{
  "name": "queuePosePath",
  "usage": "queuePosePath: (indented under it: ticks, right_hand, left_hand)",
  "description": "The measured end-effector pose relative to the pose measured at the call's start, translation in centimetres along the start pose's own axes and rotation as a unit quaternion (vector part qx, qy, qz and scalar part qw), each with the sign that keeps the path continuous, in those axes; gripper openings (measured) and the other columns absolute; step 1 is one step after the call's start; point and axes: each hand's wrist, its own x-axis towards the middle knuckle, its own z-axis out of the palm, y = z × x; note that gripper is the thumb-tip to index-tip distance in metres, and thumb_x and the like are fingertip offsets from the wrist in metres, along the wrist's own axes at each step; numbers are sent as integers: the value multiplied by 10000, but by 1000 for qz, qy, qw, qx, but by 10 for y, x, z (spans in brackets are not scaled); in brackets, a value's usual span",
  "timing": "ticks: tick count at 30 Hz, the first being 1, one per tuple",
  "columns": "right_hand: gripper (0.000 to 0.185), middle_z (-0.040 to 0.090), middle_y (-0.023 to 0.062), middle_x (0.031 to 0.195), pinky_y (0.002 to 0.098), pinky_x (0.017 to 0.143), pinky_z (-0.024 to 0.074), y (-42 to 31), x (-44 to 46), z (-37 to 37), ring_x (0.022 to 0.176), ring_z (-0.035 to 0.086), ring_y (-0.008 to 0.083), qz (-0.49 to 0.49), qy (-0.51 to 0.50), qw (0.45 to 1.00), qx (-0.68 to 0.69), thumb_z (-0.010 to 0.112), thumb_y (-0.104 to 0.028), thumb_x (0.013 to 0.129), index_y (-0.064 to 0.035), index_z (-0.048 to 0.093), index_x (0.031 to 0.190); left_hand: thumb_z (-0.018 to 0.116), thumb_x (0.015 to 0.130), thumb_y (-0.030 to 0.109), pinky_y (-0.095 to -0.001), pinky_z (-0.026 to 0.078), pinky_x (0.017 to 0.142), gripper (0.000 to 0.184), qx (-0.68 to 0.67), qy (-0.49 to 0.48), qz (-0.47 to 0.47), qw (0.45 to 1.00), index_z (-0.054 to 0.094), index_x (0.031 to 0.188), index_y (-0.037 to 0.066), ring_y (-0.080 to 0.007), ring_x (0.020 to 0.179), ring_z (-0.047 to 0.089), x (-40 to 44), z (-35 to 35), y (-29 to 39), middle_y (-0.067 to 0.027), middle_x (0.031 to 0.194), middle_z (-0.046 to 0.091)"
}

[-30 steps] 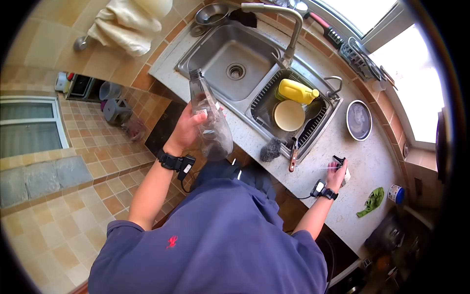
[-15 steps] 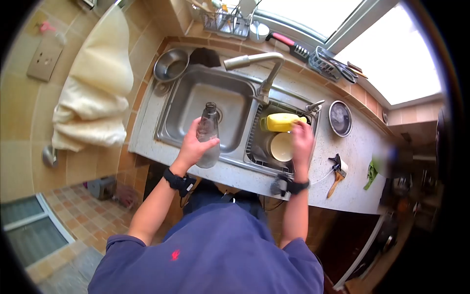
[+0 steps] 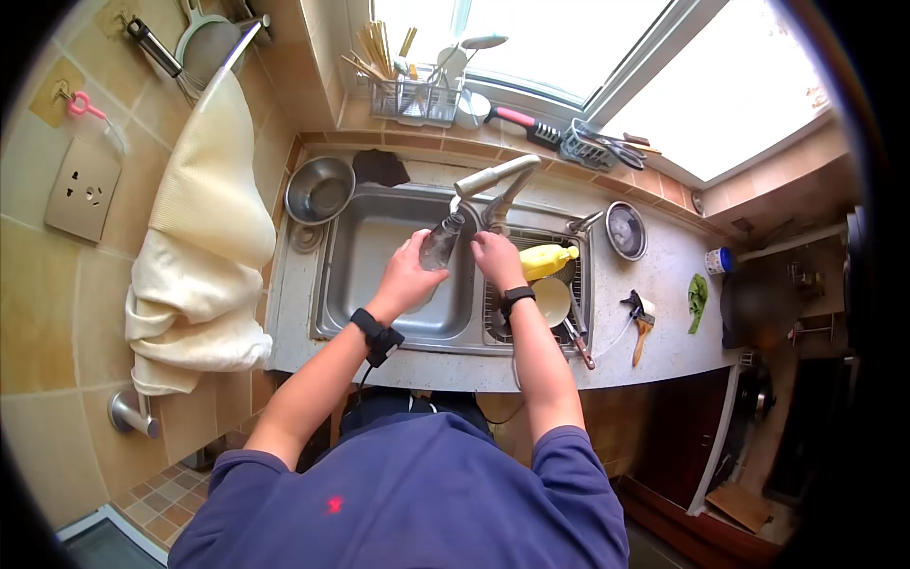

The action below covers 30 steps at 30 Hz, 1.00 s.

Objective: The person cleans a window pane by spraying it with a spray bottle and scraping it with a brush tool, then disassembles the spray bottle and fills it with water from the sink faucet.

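Over the large sink basin point(image 3: 379, 303), my left hand point(image 3: 412, 277) is wrapped round a clear bottle point(image 3: 441, 242). The bottle tilts, its open neck just under the spout of the faucet point(image 3: 498, 175), where water shows at the mouth. My right hand point(image 3: 498, 258) is at the base of the faucet, its fingers curled; what they hold, if anything, is hidden. Beside that hand, a yellow bottle point(image 3: 545, 261) and a pale bowl point(image 3: 551, 302) sit in the rack of the smaller basin.
A spray nozzle point(image 3: 637, 305) and a wooden-handled brush point(image 3: 643, 339) lie on the right counter, near a metal bowl point(image 3: 626, 230) and a green cloth point(image 3: 698, 302). Another metal bowl point(image 3: 320, 190) stands left of the faucet. A cream towel point(image 3: 204, 247) hangs at the left.
The clear bottle has moved forward under the spout in my left hand. My right hand has gone from the right counter, past the rack, to the faucet base. Water now shows at the spout.
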Motion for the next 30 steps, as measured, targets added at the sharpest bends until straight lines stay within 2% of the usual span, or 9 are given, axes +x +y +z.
queuePosePath:
  ticks: [2, 4, 6, 8, 11, 16, 22, 25, 30]
  right_hand:
    - [284, 724, 168, 1044, 426, 881, 545, -26, 7, -14, 1002, 670, 378, 59, 24, 995, 83, 585, -269, 950, -47, 715, 1069]
    - [288, 738, 143, 1041, 369, 886, 543, -46, 15, -18, 995, 703, 282, 107, 79, 961, 242, 540, -175, 965, -42, 693, 1168]
    - [310, 730, 118, 1095, 332, 900, 528, -71, 17, -27, 1030, 687, 216, 136, 89, 882, 443, 511, -117, 969, -11, 664, 1217]
    - [326, 706, 99, 1154, 309, 916, 511, -82, 25, -29, 1074, 657, 173, 121, 92, 750, 643, 494, -80, 973, 22, 636, 1249]
    - [337, 669, 105, 1217, 311, 959, 494, -94, 34, -40, 1141, 626, 180, 18, 39, 754, 655, 501, -64, 976, 54, 595, 1277]
    - [295, 693, 90, 1144, 309, 955, 510, -109, 45, -45, 1055, 651, 164, 1, 51, 758, 650, 635, 32, 911, 17, 617, 1205]
    - [242, 696, 83, 1108, 309, 944, 517, -115, 47, -50, 1048, 656, 165, 27, 72, 773, 630, 665, -10, 935, 18, 617, 1170]
    - [182, 694, 61, 1063, 299, 905, 503, -126, 47, -49, 1002, 650, 155, 32, 98, 756, 647, 669, -45, 955, 1, 638, 1128]
    - [95, 687, 19, 955, 264, 805, 492, -127, 52, -43, 885, 627, 106, 44, 134, 766, 628, 686, -62, 954, -9, 674, 1031]
  left_hand:
    - [839, 708, 183, -374, 507, 952, 717, 12, 8, 6, 1000, 518, 1329, 24, -303, 1093, 652, 10, 2, 1, -185, 1177, 668]
    - [837, 702, 195, -388, 505, 958, 724, 18, 20, 10, 1000, 519, 1331, 29, -329, 1112, 643, 23, 8, -6, -197, 1191, 660]
    - [832, 703, 196, -393, 504, 960, 716, 8, 27, 18, 999, 523, 1329, 34, -335, 1125, 634, 31, 10, -12, -198, 1196, 657]
    - [829, 702, 195, -397, 503, 964, 716, 6, 34, 17, 999, 523, 1330, 38, -341, 1137, 626, 39, 11, -11, -197, 1209, 649]
    - [827, 704, 190, -402, 499, 975, 723, 16, 42, 14, 999, 515, 1340, 45, -350, 1152, 617, 42, 10, -9, -190, 1241, 634]
    - [819, 741, 166, -417, 492, 997, 710, 12, 62, 63, 996, 501, 1370, 79, -356, 1170, 612, 47, 14, -6, -179, 1279, 619]
    - [790, 792, 122, -411, 476, 1024, 664, -40, 61, 70, 995, 503, 1391, 103, -338, 1222, 591, 50, 16, 9, -165, 1301, 619]
    - [817, 753, 140, -456, 457, 1045, 705, -49, 77, 85, 992, 503, 1383, 92, -387, 1233, 556, 49, 15, 15, -179, 1313, 606]
    - [809, 768, 143, -450, 458, 1045, 674, -51, 72, 95, 992, 514, 1371, 85, -384, 1236, 561, 52, 12, 16, -187, 1306, 612]
